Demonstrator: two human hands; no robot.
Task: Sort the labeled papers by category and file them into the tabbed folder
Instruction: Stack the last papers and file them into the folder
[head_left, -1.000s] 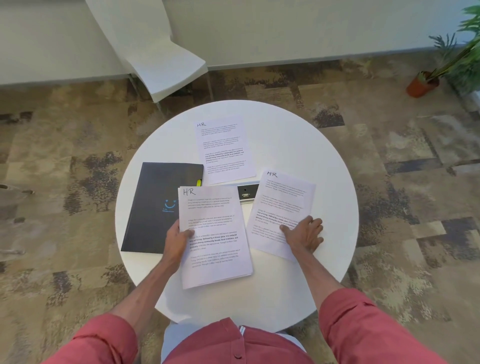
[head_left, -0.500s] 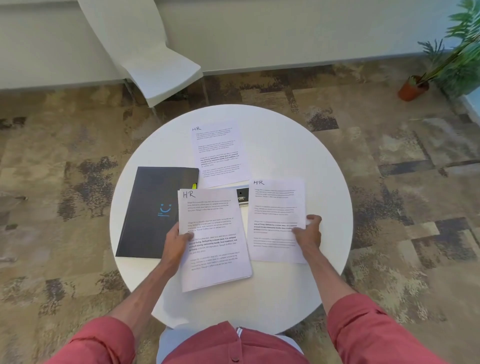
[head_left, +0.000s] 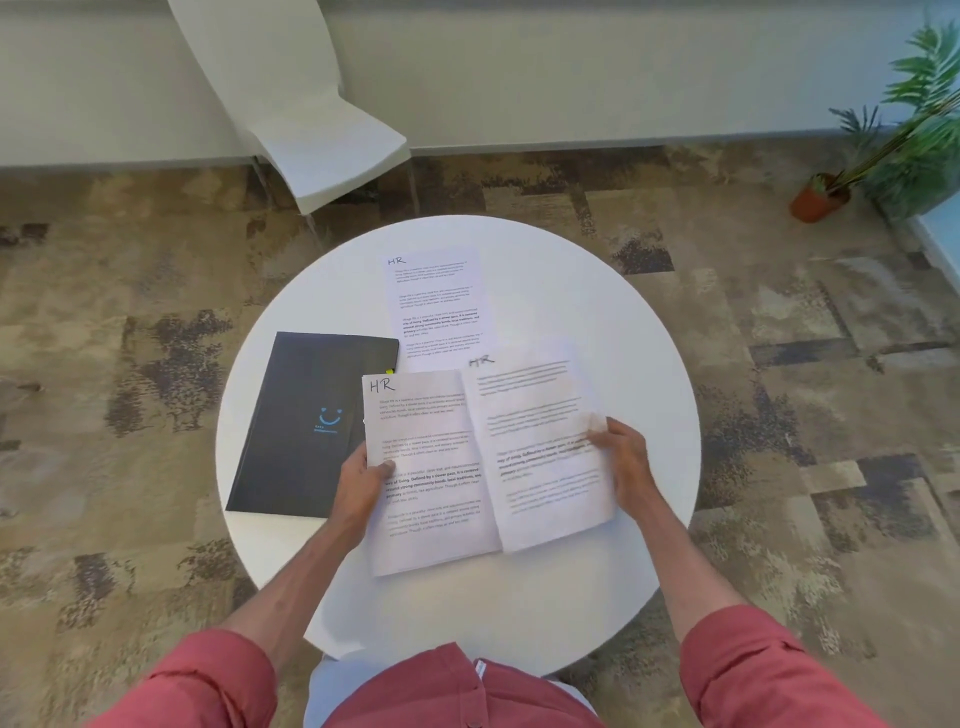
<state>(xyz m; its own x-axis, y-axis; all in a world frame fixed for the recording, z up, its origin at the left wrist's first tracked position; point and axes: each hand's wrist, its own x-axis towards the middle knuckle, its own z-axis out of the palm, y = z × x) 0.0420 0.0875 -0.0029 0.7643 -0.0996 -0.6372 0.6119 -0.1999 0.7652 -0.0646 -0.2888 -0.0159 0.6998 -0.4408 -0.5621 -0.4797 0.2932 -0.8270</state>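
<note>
Round white counter (head_left: 597, 291): dark folder (head_left: 306, 421) lying closed at left; one HR sheet (head_left: 441, 306) flat at the far side. Left hand (head_left: 361, 480), grip pinching the near HR sheet (head_left: 426, 467) by its left edge. Right hand (head_left: 621, 457), grip holding a blurred third sheet (head_left: 540, 457) that overlaps the near sheet's right edge.

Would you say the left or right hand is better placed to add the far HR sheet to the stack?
Probably the right hand. The left hand pins the stack; the right holds only one sheet over it, and the far sheet lies ahead.
</note>
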